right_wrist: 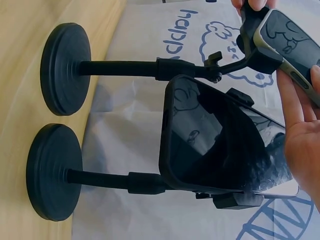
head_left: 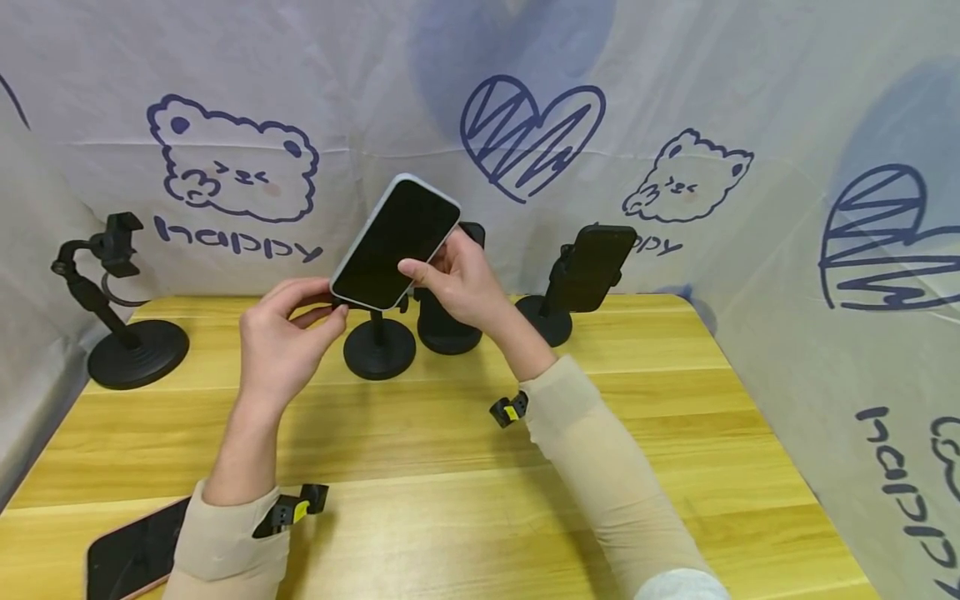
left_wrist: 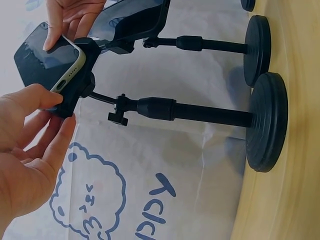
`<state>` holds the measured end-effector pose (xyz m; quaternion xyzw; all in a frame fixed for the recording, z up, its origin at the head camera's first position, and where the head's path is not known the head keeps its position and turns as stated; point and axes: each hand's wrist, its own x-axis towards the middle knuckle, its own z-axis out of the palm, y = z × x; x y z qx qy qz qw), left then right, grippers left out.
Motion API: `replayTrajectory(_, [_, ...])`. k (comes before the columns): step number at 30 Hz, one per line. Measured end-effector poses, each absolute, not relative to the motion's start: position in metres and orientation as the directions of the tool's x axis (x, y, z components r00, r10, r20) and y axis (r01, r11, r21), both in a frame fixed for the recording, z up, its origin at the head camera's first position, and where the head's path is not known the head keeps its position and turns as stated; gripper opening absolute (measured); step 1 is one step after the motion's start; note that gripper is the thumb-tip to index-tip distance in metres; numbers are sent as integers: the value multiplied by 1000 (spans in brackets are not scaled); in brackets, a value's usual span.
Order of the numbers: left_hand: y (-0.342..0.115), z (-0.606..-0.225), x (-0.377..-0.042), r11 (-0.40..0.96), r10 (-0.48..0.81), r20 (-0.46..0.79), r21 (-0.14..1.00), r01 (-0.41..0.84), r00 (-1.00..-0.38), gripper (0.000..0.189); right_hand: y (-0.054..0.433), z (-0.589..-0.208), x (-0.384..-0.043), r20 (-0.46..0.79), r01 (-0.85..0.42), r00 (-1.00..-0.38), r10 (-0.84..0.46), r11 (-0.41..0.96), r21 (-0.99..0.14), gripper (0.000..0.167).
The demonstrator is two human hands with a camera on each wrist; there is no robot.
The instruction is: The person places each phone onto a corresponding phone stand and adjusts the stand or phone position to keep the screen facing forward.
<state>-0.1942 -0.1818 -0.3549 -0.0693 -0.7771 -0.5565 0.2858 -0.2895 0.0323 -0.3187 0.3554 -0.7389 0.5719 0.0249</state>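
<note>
Wood-grain surface [head_left: 420, 517] in front of a white sheet [head_left: 375, 83] printed with bears and hearts. At far left stands a black holder [head_left: 138, 354], with a pink-edged phone [head_left: 135, 550] lying nearer the viewer. Next, the left hand [head_left: 281, 333] has its grip pinched on the clamp [right_wrist: 266, 61] of a middle stand [head_left: 378, 350]. A tilted, white-edged phone [head_left: 390, 233] has its lower end at that clamp; the right hand [head_left: 468, 279] grips it, thumb across the screen. Farther right, another stand [head_left: 555, 325] holds a dark phone [head_left: 596, 267]

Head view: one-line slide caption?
Right hand holds a pale-edged rectangular smartphone atop a black round-based phone stand, left hand at the smartphone's lower corner.
</note>
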Motion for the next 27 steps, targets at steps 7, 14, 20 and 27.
replayTrajectory(7, [-183,-353,-193,354,-212,522,829,433,-826,31,33,-318,-290,431,-561,-749,-504,136,-817,23])
replayTrajectory(14, [-186,-351,-191,365,-203,517,828,426,-831,32,33,-317,-291,420,-556,-752,-508,147,-818,25])
replayTrajectory(20, [-193,-350,-191,369,-170,534,814,449,-828,33,32,-315,-288,419,-557,-751,-510,149,-817,28])
replayTrajectory(27, [-197,-349,-188,425,-153,517,803,417,-842,32,32,-312,-288,417,-565,-747,-518,164,-808,26])
